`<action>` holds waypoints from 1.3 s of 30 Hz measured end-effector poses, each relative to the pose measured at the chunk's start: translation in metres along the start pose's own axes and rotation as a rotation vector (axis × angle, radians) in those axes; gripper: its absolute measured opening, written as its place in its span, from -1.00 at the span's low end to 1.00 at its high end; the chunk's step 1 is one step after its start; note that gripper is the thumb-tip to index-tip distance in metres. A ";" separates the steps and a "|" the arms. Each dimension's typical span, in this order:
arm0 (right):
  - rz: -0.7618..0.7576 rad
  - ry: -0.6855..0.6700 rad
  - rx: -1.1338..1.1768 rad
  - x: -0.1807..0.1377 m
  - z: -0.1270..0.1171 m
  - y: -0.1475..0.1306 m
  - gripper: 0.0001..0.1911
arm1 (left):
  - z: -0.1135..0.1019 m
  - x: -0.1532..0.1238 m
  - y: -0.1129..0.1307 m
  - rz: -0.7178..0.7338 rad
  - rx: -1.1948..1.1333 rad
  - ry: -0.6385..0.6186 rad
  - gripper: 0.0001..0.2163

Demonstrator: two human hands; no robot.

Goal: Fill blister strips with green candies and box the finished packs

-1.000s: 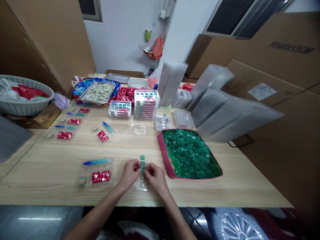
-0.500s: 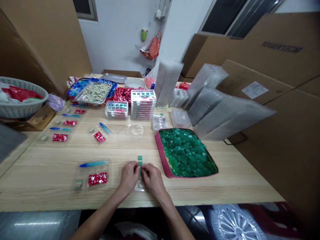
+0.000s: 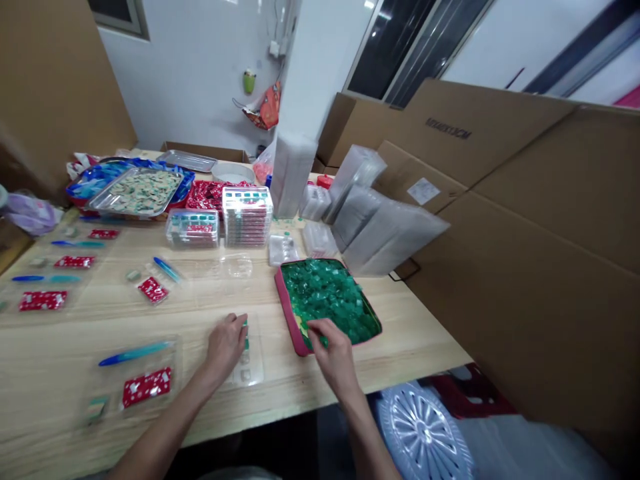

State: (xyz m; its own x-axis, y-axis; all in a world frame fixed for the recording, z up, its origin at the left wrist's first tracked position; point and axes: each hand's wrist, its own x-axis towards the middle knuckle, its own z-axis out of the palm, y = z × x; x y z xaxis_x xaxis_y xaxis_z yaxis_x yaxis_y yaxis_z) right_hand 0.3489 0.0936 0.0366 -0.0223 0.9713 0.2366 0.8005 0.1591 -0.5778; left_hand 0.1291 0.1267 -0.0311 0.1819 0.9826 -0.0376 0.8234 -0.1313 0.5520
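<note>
My left hand [image 3: 227,343] rests at the left side of a narrow clear plastic blister tray [image 3: 256,363], its fingers pinched by the upper end of a column of small green squares [image 3: 246,341]. Whatever lies between those fingertips is hidden. Over the near left corner of a pink-rimmed tin [image 3: 286,300], my right hand [image 3: 333,350] has its fingers curled down at the heap of green wrapped pieces [image 3: 325,293]. Its fingertips are close together; I cannot make out what is in them. Lower compartments of the blister tray show pale.
Left lies a clear pack with a blue pen [image 3: 135,353] and a red dotted packet [image 3: 147,388]. Filled clear boxes [image 3: 247,220] are stacked behind. Clear plastic stacks [image 3: 385,233] lean by cardboard [image 3: 525,267] at right. A metal tray [image 3: 100,203] of pale pieces stands back left.
My right hand has left the blister tray and moved right to the tin of green pieces. My left hand stays at the blister tray. The camera view has swung to the right.
</note>
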 end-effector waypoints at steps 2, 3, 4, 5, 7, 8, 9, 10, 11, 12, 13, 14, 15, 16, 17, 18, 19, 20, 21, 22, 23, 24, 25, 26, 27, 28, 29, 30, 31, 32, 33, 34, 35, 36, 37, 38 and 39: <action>0.040 -0.133 -0.255 0.013 -0.008 0.015 -0.82 | 0.002 -0.001 -0.002 0.003 -0.009 0.030 -0.74; 0.053 -0.212 -0.368 0.019 -0.008 0.021 -0.81 | 0.002 -0.003 -0.003 0.004 -0.026 0.055 -0.74; 0.062 -0.279 -0.460 0.025 -0.007 0.025 -0.80 | 0.002 -0.005 -0.004 0.005 -0.052 0.092 -0.73; 0.066 -0.326 -0.524 0.029 -0.005 0.027 -0.80 | 0.002 -0.008 -0.004 0.007 -0.087 0.136 -0.72; 0.067 -0.364 -0.590 0.035 -0.001 0.031 -0.81 | 0.000 -0.015 -0.003 0.014 -0.182 0.230 -0.73; 0.068 -0.364 -0.598 0.036 0.001 0.033 -0.81 | -0.002 -0.019 -0.002 0.022 -0.238 0.269 -0.74; 0.072 -0.353 -0.574 0.037 0.001 0.035 -0.81 | -0.004 -0.023 0.000 0.030 -0.296 0.297 -0.76; 0.081 -0.326 -0.507 0.036 0.001 0.037 -0.81 | -0.008 -0.026 0.004 0.033 -0.356 0.311 -0.79; 0.100 -0.287 -0.390 0.034 -0.001 0.038 -0.80 | -0.011 -0.029 0.008 0.032 -0.416 0.311 -0.81; 0.129 -0.242 -0.227 0.032 -0.002 0.038 -0.81 | -0.014 -0.030 0.013 0.024 -0.477 0.296 -0.82; 0.164 -0.197 -0.025 0.029 -0.003 0.037 -0.81 | -0.017 -0.032 0.019 0.008 -0.542 0.262 -0.84; 0.201 -0.162 0.188 0.024 -0.004 0.035 -0.79 | -0.020 -0.033 0.026 -0.015 -0.618 0.209 -0.84; 0.237 -0.146 0.381 0.020 -0.004 0.030 -0.76 | -0.021 -0.033 0.033 -0.044 -0.706 0.140 -0.84; 0.270 -0.145 0.543 0.015 -0.002 0.023 -0.73 | -0.022 -0.034 0.040 -0.079 -0.812 0.064 -0.84; 0.296 -0.151 0.670 0.009 0.001 0.016 -0.72 | -0.022 -0.035 0.046 -0.122 -0.932 -0.012 -0.83; 0.315 -0.158 0.764 0.004 0.005 0.007 -0.72 | -0.021 -0.036 0.052 -0.167 -1.057 -0.076 -0.82; 0.329 -0.164 0.831 0.000 0.010 -0.001 -0.72 | -0.020 -0.037 0.057 -0.206 -1.172 -0.121 -0.80; 0.336 -0.174 0.877 -0.005 0.016 -0.009 -0.73 | -0.019 -0.039 0.060 -0.236 -1.262 -0.137 -0.79; 0.336 -0.184 0.909 -0.008 0.021 -0.016 -0.74 | -0.018 -0.041 0.061 -0.257 -1.320 -0.123 -0.79; 0.332 -0.193 0.932 -0.011 0.027 -0.022 -0.75 | -0.017 -0.042 0.062 -0.270 -1.344 -0.089 -0.80; 0.331 -0.208 0.951 -0.014 0.033 -0.027 -0.75 | -0.017 -0.044 0.060 -0.282 -1.342 -0.046 -0.84; 0.335 -0.230 0.971 -0.016 0.037 -0.030 -0.76 | -0.017 -0.045 0.058 -0.295 -1.325 -0.005 -0.87; 0.344 -0.257 0.997 -0.017 0.041 -0.033 -0.76 | -0.018 -0.047 0.055 -0.311 -1.303 0.027 -0.90; 0.358 -0.290 1.030 -0.019 0.045 -0.035 -0.75 | -0.019 -0.048 0.051 -0.327 -1.284 0.043 -0.92; 0.374 -0.330 1.062 -0.021 0.047 -0.036 -0.74 | -0.019 -0.050 0.047 -0.338 -1.271 0.043 -0.92; 0.391 -0.369 1.091 -0.023 0.049 -0.037 -0.75 | -0.020 -0.052 0.043 -0.348 -1.264 0.029 -0.93; 0.408 -0.403 1.115 -0.026 0.050 -0.038 -0.76 | -0.021 -0.055 0.039 -0.355 -1.263 0.003 -0.93; 0.426 -0.429 1.137 -0.030 0.050 -0.039 -0.77 | -0.020 -0.059 0.035 -0.362 -1.264 -0.033 -0.93; 0.447 -0.453 1.156 -0.034 0.051 -0.040 -0.79 | -0.020 -0.063 0.032 -0.374 -1.268 -0.073 -0.93; 0.467 -0.474 1.175 -0.039 0.052 -0.041 -0.80 | -0.018 -0.068 0.029 -0.392 -1.271 -0.108 -0.93; 0.485 -0.495 1.194 -0.044 0.052 -0.042 -0.81 | -0.017 -0.074 0.027 -0.413 -1.274 -0.133 -0.93; 0.500 -0.515 1.211 -0.049 0.053 -0.043 -0.81 | -0.015 -0.079 0.026 -0.435 -1.278 -0.147 -0.93; 0.513 -0.531 1.221 -0.054 0.055 -0.043 -0.80 | -0.013 -0.084 0.026 -0.458 -1.285 -0.151 -0.93; 0.525 -0.539 1.226 -0.058 0.056 -0.044 -0.80 | -0.012 -0.089 0.025 -0.478 -1.300 -0.151 -0.93; 0.538 -0.537 1.226 -0.061 0.057 -0.044 -0.80 | -0.011 -0.092 0.026 -0.495 -1.321 -0.151 -0.93; 0.551 -0.529 1.223 -0.064 0.058 -0.044 -0.79 | -0.011 -0.094 0.026 -0.509 -1.343 -0.151 -0.93; 0.561 -0.520 1.217 -0.064 0.058 -0.044 -0.79 | -0.011 -0.095 0.026 -0.520 -1.360 -0.148 -0.92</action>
State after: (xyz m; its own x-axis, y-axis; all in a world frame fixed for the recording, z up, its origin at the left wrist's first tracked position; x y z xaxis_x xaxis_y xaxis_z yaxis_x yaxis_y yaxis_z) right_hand 0.2804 0.0344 0.0011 -0.3058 0.8661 -0.3953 -0.2177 -0.4678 -0.8566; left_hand 0.1280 0.0315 -0.0041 0.1510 0.8463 -0.5108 -0.3043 0.5314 0.7906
